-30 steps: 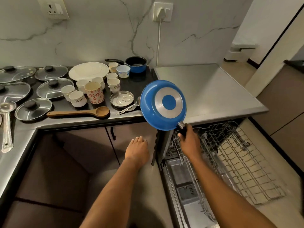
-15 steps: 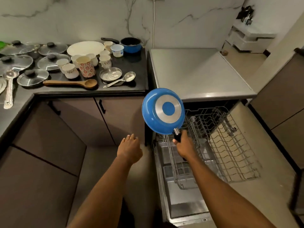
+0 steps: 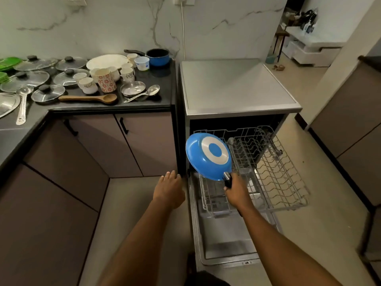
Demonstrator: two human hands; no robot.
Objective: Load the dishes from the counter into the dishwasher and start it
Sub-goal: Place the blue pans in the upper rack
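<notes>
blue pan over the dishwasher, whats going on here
A person is loading the dishwasher. Their right hand grips the blue frying pan by its handle, underside facing up, over the pulled-out rack. The left hand hangs open beside it, holding nothing. Cups, lids, a plate and spoons sit on the counter.

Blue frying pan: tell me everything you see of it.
The blue frying pan shows its underside: glossy blue body, silver ring around a blue centre. It is tilted on edge in the air over the left end of the pulled-out dishwasher rack. The right hand grips its black handle; nothing else seems to touch it.
</notes>
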